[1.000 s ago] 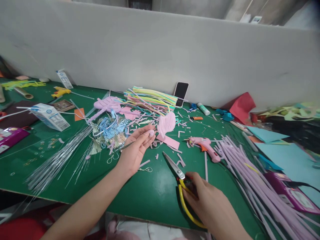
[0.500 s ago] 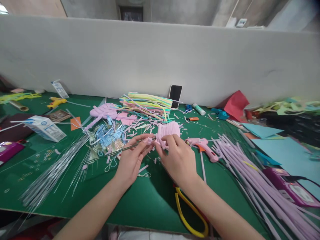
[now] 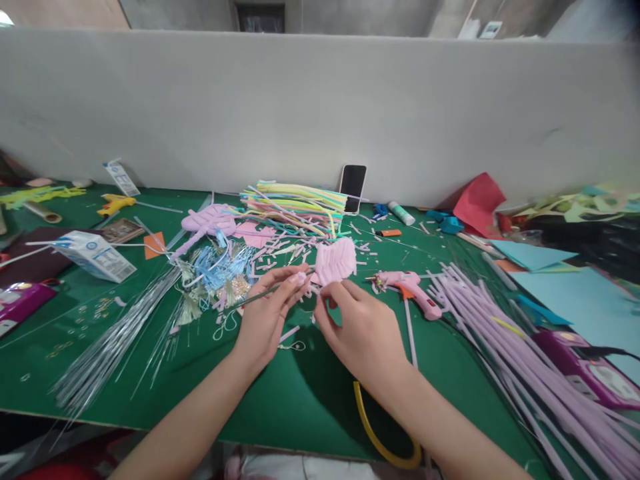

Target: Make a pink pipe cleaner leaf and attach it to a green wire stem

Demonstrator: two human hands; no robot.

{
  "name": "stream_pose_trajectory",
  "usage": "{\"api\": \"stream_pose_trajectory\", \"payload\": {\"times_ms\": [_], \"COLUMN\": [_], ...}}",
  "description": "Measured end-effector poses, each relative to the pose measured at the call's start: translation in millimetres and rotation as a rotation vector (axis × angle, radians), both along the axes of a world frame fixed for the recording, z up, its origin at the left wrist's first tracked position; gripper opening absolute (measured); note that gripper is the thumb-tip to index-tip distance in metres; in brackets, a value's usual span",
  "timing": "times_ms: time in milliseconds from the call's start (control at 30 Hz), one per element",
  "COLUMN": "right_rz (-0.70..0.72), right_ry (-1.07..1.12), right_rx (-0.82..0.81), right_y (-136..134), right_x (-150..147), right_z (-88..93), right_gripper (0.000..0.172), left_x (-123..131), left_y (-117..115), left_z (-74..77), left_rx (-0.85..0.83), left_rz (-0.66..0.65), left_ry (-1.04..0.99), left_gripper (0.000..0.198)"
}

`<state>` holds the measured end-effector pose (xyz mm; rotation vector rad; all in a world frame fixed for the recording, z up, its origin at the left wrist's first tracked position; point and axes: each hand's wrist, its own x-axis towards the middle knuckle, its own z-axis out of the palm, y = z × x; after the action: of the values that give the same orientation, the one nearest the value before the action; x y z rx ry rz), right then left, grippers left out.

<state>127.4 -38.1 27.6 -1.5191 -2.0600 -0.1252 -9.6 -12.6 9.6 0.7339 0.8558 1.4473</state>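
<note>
Small pink piece (image 3: pixel 301 279) pinched at centre, supplies ringed around it

Nearest, by the edge of the green table (image 3: pixel 300 407), a curved yellow handle (image 3: pixel 361 410) is partly covered by the right forearm; its other end is hidden. The right hand (image 3: pixel 363 327) is held half-curled, thumb and forefinger brought close together; whether anything is gripped cannot be told. Across from it, the left hand (image 3: pixel 265 320) is closed at the fingertips on the small pink piece, and a thin dark stem (image 3: pixel 255 297) is laid across its fingers, apparently so that both can be steadied at once. Just beyond, a ribbed pink piece (image 3: pixel 336 260) is seen; whether it is joined to the stem is unclear.

To the right, a pink glue gun (image 3: pixel 407 288) is laid on its side, nozzle turned towards the hands, probably for easy reach. Lilac stems (image 3: pixel 500 360) and silvery wires (image 3: pixel 120 340) are kept in bundles on opposite sides, seemingly to avoid tangling. Farther back, coloured strips (image 3: pixel 295 203) are stacked, and a phone (image 3: pixel 353 189) is propped upright against the partition (image 3: pixel 300 100), presumably for viewing.
</note>
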Motion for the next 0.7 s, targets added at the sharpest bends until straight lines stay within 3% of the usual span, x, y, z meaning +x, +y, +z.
{"api": "stream_pose_trajectory", "payload": {"times_ms": [133, 333, 467, 600, 700], "right_rz": [0.084, 0.113, 0.157, 0.146, 0.138], "right_ry": [0.122, 0.849, 1.177, 1.255, 1.316], "right_rx": [-0.381, -0.733, -0.744, -0.685, -0.633], "right_y": [-21, -13, -5, -4, -2], "right_x": [20, 36, 26, 21, 24], "right_z": [11.1, 1.5, -4.7, -6.1, -6.8], "right_gripper": [0.03, 0.039, 0.036, 0.029, 0.026], "left_x": [-3, -5, -4, -5, -5], "left_y": [3, 3, 1, -1, -3], "left_z": [-2.8, 0.2, 1.3, 1.8, 2.9], "left_rx": [0.021, -0.037, -0.019, 0.002, 0.007], "left_rz": [0.009, -0.076, -0.134, -0.177, -0.265], "left_ry": [-0.058, -0.186, -0.177, -0.142, -0.097], "left_gripper": [0.011, 0.007, 0.007, 0.005, 0.015]}}
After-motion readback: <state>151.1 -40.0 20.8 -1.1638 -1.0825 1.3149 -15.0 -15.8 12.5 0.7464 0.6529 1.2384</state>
